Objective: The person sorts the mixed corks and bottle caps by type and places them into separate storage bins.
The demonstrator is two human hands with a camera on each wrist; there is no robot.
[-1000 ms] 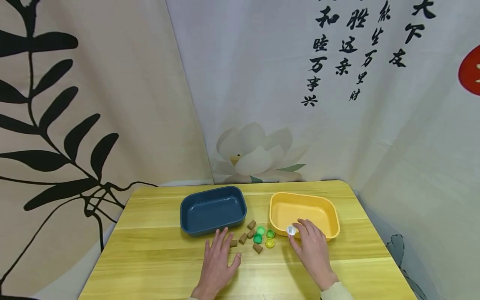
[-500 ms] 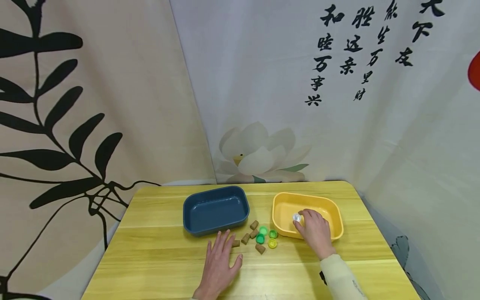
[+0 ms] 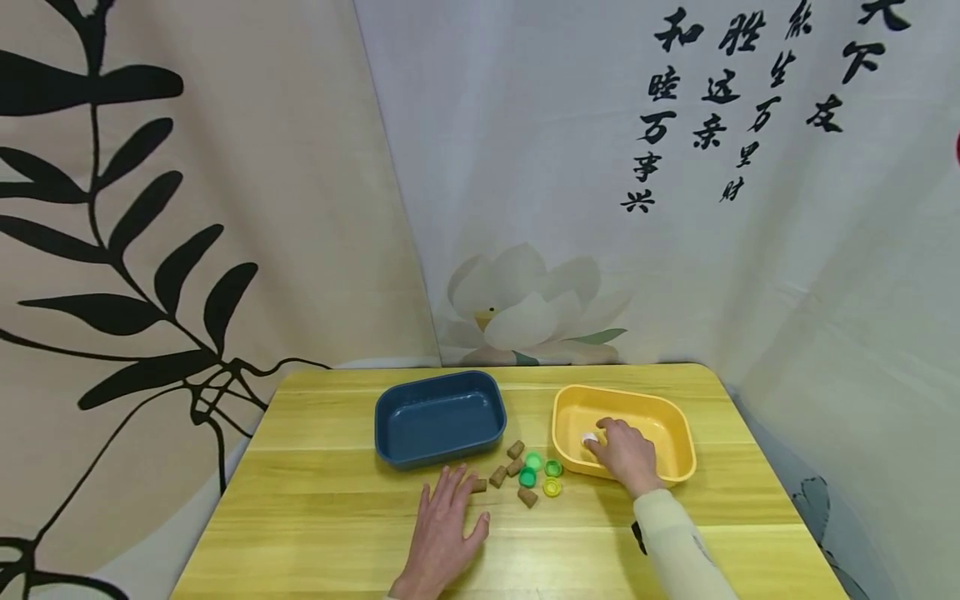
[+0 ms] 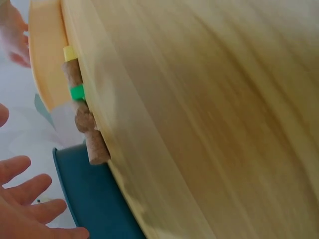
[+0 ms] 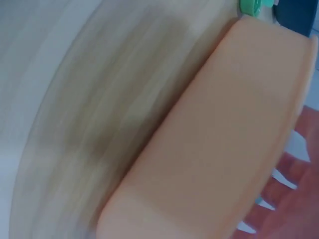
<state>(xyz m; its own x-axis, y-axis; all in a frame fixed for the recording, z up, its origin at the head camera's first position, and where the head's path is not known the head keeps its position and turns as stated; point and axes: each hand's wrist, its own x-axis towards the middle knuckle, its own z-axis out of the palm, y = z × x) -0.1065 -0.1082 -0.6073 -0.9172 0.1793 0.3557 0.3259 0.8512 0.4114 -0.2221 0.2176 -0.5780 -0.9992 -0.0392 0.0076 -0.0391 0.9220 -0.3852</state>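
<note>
Inside the yellow tray point(image 3: 678, 433), the right hand point(image 3: 626, 454) pinches a white cap point(image 3: 590, 437).

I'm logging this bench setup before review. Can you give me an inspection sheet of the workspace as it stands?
Surface: wooden table, bare wood at front.
Job's things: white cap inside yellow tray; blue tray holds nothing seen.
Clutter: corks and green caps loose between the trays.
Grips: right hand in yellow tray, fingers at white cap; left hand flat on table, open.
Cables: nothing seen.
Surroundings: printed fabric backdrop.
</note>
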